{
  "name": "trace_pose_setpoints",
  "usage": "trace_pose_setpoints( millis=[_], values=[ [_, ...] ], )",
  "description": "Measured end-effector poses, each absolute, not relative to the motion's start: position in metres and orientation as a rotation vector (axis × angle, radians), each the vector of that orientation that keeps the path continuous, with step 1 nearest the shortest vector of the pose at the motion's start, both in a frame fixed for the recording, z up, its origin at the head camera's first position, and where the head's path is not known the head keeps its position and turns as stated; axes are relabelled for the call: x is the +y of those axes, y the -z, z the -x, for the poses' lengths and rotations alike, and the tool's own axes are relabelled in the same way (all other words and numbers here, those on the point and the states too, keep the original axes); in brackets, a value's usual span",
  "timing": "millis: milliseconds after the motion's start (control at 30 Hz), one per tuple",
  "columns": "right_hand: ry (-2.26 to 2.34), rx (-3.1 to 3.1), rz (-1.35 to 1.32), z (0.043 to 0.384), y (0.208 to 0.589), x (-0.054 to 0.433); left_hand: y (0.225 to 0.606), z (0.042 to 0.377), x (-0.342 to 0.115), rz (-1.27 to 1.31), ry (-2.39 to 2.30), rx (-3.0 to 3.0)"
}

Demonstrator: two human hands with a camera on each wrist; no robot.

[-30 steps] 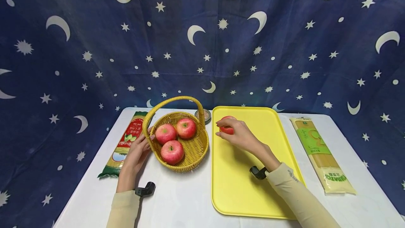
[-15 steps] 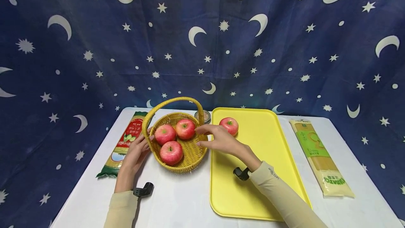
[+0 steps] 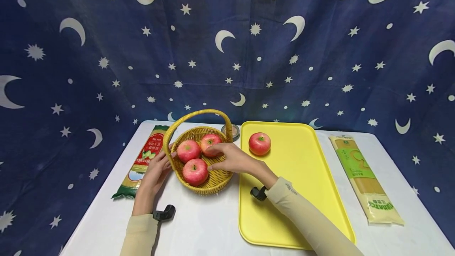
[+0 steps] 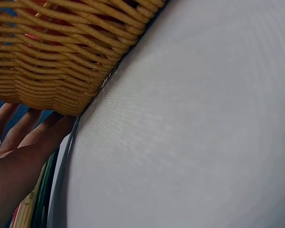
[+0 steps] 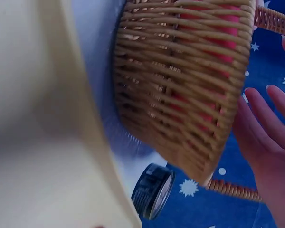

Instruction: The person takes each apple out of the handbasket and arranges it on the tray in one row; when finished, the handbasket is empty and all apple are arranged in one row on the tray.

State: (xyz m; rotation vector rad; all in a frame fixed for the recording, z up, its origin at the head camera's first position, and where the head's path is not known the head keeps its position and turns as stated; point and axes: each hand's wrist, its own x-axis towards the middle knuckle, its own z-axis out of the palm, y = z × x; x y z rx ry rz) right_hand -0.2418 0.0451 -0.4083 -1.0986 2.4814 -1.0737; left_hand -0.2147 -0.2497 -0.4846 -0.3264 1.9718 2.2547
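Note:
A yellow wicker basket (image 3: 213, 185) with a tall handle holds three red apples: a left one (image 3: 188, 150), a back one (image 3: 209, 141) and a front one (image 3: 195, 172). My left hand (image 3: 156, 173) rests against the basket's left side. In the left wrist view its fingers (image 4: 38, 137) lie fairly straight along the wicker. Reaching over the right rim, my right hand (image 3: 236, 159) has its fingers spread beside the back apple and partly covers it; whether it touches the apple I cannot tell. Another apple (image 3: 260, 144) sits on the yellow tray (image 3: 291, 192).
Left of the basket lies a red and green pasta packet (image 3: 142, 161). A green-labelled noodle packet (image 3: 366, 181) lies right of the tray. Behind the basket stands a small round tin (image 3: 234, 130), also visible in the right wrist view. A starry dark blue cloth (image 3: 227, 50) hangs behind the table.
My right hand has let go of the apple on the tray and moved left over the basket to the back apple. The left hand has stayed at the basket's side.

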Motion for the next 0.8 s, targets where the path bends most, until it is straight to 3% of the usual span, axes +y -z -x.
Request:
trace_pose_setpoints(
  millis=[800],
  values=[
    [0.650, 2.469, 1.185, 0.249, 0.407, -0.001, 0.484, 0.215, -0.250, 0.310, -2.256, 1.962]
  ],
)
